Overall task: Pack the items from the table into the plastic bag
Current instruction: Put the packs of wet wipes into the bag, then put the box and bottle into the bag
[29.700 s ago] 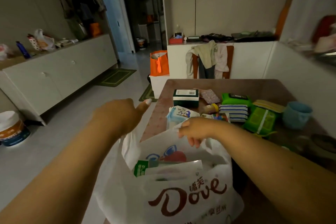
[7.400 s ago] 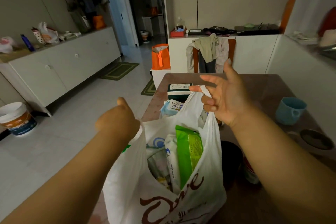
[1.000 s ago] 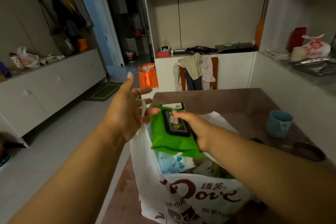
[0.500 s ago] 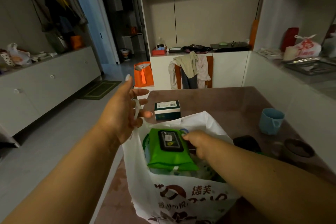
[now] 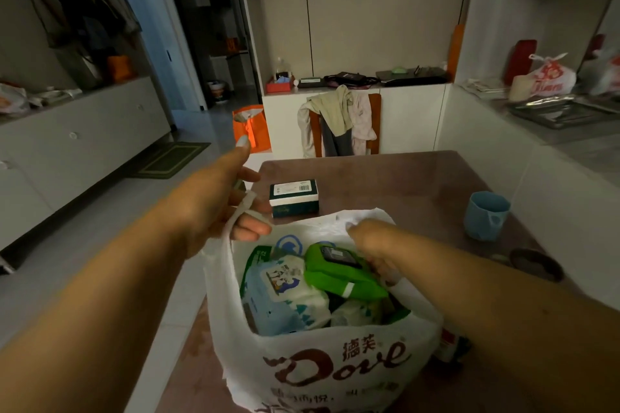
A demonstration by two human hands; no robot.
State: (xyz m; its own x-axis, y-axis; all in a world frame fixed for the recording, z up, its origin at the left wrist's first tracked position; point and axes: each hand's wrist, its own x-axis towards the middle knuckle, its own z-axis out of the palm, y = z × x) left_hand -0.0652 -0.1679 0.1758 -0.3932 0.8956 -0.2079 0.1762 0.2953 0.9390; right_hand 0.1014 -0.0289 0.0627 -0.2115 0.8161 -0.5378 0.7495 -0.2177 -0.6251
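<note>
Green pack (image 5: 339,273) now sunk into bag (image 5: 322,365) (right hand (image 5: 372,245) gripping it) on brown table (image 5: 385,178).

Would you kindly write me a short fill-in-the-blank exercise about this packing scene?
1. The left hand holds up the plastic bag by its ____.
2. The right hand pushes a ____ wipes pack into the bag.
3. The boxed item left on the table lies ____ the bag.

Missing words: handle; green; beyond
</note>
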